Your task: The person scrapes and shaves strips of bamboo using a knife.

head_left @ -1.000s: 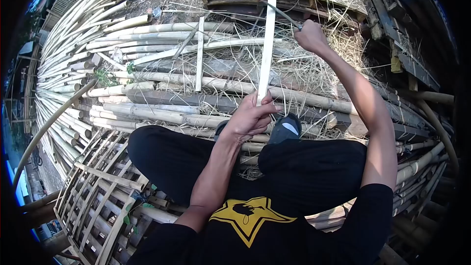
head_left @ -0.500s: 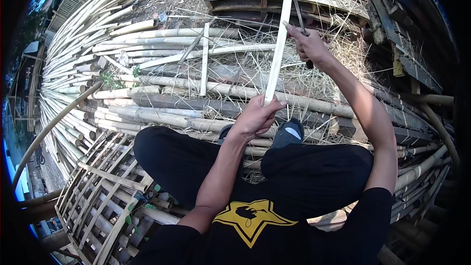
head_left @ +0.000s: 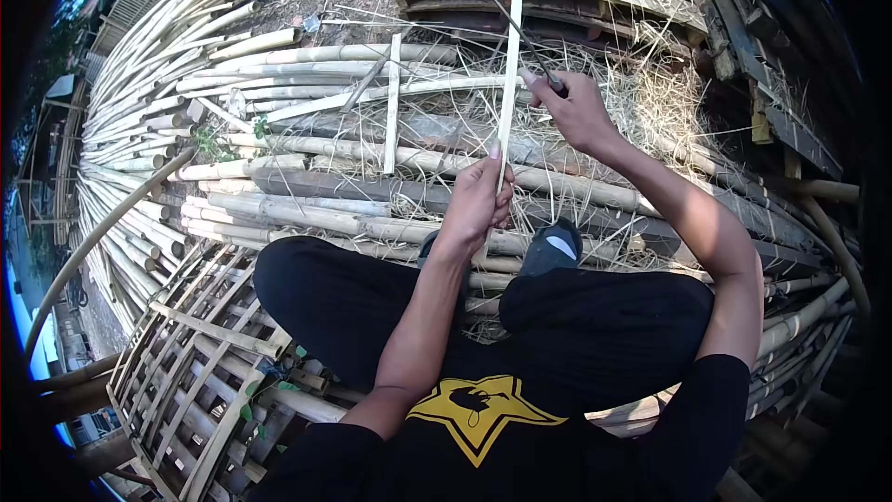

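Note:
I sit cross-legged in black clothes on a heap of bamboo. My left hand (head_left: 478,200) grips the lower end of a long pale bamboo strip (head_left: 511,46) that stands nearly upright and runs out of the top of the view. My right hand (head_left: 578,112) is closed around the dark handle of a knife (head_left: 528,37). Its thin blade slants up and left and meets the strip's right edge just above the hand.
Long bamboo poles (head_left: 279,139) lie in rows left and ahead, with dry shavings (head_left: 641,93) scattered over them. A woven bamboo lattice panel (head_left: 186,381) lies at lower left. Dark timber and metal pieces (head_left: 771,46) are stacked at right. A grey shoe (head_left: 550,246) shows above my knees.
My left hand slid higher up the strip and turned it more upright. My right hand came down and left, and the knife blade swung from pointing up to slanting against the strip.

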`<action>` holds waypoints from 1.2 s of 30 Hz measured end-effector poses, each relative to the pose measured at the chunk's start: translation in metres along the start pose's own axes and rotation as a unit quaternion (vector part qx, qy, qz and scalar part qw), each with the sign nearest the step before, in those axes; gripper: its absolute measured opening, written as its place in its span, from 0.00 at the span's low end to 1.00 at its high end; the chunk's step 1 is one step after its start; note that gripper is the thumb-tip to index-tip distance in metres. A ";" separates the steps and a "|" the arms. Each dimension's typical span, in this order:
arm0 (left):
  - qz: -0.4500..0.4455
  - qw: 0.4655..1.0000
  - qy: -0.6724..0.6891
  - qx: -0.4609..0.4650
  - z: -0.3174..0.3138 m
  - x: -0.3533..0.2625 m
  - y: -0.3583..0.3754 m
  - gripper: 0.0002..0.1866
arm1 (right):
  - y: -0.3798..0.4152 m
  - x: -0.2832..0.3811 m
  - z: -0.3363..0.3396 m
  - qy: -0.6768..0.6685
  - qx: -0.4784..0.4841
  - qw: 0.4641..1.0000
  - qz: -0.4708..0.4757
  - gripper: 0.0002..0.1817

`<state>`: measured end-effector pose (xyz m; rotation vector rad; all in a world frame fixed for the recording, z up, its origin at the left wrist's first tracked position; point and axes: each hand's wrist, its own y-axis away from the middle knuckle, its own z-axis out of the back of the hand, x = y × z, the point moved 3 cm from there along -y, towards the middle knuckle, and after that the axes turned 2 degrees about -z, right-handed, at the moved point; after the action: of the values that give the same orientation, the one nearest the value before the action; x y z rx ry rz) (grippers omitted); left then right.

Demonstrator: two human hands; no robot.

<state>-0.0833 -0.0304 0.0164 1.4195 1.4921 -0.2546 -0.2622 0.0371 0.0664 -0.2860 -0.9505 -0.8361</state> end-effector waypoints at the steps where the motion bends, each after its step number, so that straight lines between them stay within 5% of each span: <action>1: -0.001 1.000 0.001 -0.003 0.001 -0.001 0.000 0.22 | 0.003 -0.004 -0.003 -0.001 0.003 1.000 0.002 0.21; 4: -0.004 0.998 0.034 -0.047 0.003 -0.005 -0.003 0.21 | 0.019 -0.004 -0.017 0.134 0.039 0.978 0.152 0.13; 9: 0.004 0.999 0.015 -0.051 0.003 0.001 -0.002 0.19 | 0.032 -0.024 -0.042 0.211 0.100 0.956 0.177 0.11; 19: 0.036 0.998 0.057 -0.010 -0.008 0.011 0.004 0.18 | -0.024 -0.052 -0.005 0.329 0.023 0.938 0.102 0.09; 23: 0.082 0.993 0.070 0.052 -0.025 0.016 0.017 0.21 | -0.078 -0.090 0.067 0.374 -0.118 0.918 -0.060 0.12; 27: 0.131 0.988 0.009 0.086 -0.030 0.018 0.025 0.22 | -0.084 -0.121 0.164 0.306 -0.236 0.895 -0.220 0.20; 29: 0.088 0.992 -0.021 0.092 -0.028 0.011 0.021 0.21 | -0.085 -0.166 0.193 0.162 -0.288 0.885 -0.329 0.23; 33: 0.034 0.996 -0.087 0.005 -0.010 0.015 0.010 0.22 | -0.064 -0.208 0.200 0.221 -0.283 0.877 -0.319 0.22; 36: -0.017 0.991 -0.129 -0.043 -0.006 0.019 0.001 0.22 | -0.054 -0.195 0.154 -0.077 -0.159 0.947 -0.270 0.24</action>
<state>-0.0813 -0.0137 0.0053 1.2427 1.3002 -0.3745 -0.4546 0.1850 -0.0099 -0.3782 -1.0556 -1.4959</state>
